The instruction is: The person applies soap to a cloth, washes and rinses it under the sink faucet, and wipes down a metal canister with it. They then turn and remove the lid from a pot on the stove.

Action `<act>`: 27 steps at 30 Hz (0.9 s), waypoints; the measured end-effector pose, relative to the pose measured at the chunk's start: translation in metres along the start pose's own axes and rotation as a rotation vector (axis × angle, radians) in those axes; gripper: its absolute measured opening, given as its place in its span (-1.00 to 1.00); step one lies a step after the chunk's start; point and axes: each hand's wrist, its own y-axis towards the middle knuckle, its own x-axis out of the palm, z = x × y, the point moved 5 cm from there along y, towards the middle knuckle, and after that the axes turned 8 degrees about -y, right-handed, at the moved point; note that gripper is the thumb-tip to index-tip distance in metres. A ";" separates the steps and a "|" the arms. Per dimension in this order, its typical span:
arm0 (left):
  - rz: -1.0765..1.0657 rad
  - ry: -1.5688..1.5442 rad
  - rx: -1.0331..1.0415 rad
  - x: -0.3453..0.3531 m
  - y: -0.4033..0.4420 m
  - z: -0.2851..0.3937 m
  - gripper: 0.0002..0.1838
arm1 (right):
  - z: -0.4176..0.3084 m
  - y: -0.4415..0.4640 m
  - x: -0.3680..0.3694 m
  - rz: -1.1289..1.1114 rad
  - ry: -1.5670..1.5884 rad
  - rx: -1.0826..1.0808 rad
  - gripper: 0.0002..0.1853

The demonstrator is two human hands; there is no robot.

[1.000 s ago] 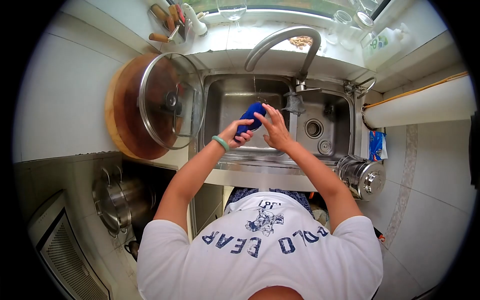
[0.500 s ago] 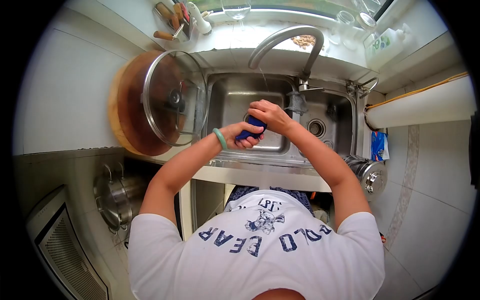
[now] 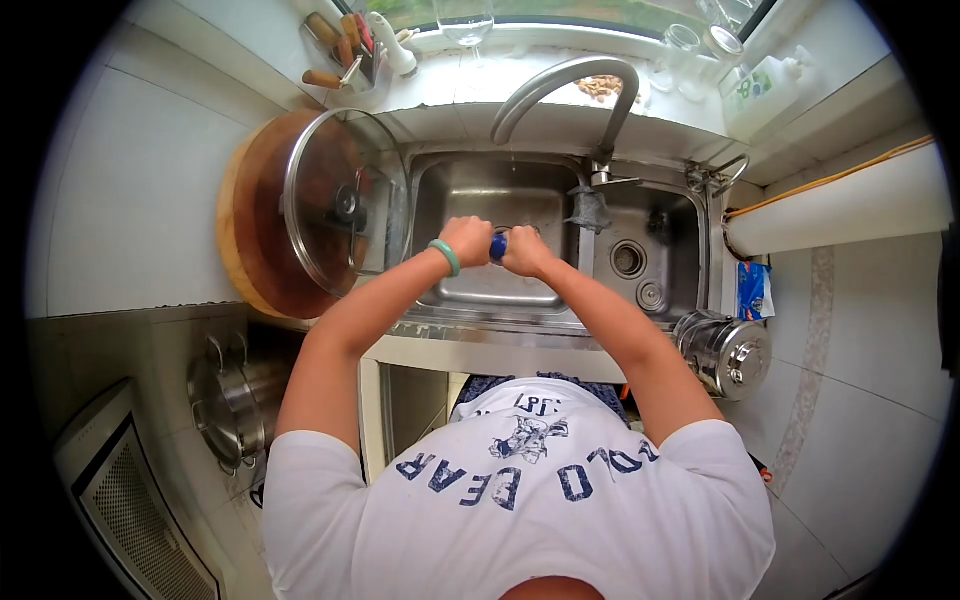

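Observation:
My left hand [image 3: 467,241], with a pale green bangle on its wrist, is closed in a fist round one end of a dark blue cloth [image 3: 498,247]. The other end is in my right hand [image 3: 526,251], also closed. Only a short bunched piece shows between the two fists; my fingers cover the rest. Both hands are above the left sink basin [image 3: 450,185], side by side. Behind them arches the grey faucet [image 3: 570,72], its spout over the same basin with a drop or so below it.
A grey mesh cloth [image 3: 588,208] hangs over the divider beside the right basin [image 3: 680,225]. To the left, a glass lid [image 3: 318,190] leans on a round wooden board [image 3: 240,215]. A steel canister [image 3: 735,360] stands at right. Knives [image 3: 325,77] and a wine glass [image 3: 465,20] are on the sill.
My hands have gone from being stacked around the cloth to side-by-side fists, with less blue showing. The thin stream from the faucet has dwindled to a drip.

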 end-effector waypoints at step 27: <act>0.764 0.142 0.573 -0.041 0.007 0.004 -0.90 | -0.037 -0.016 0.018 -0.921 2.264 0.270 -0.83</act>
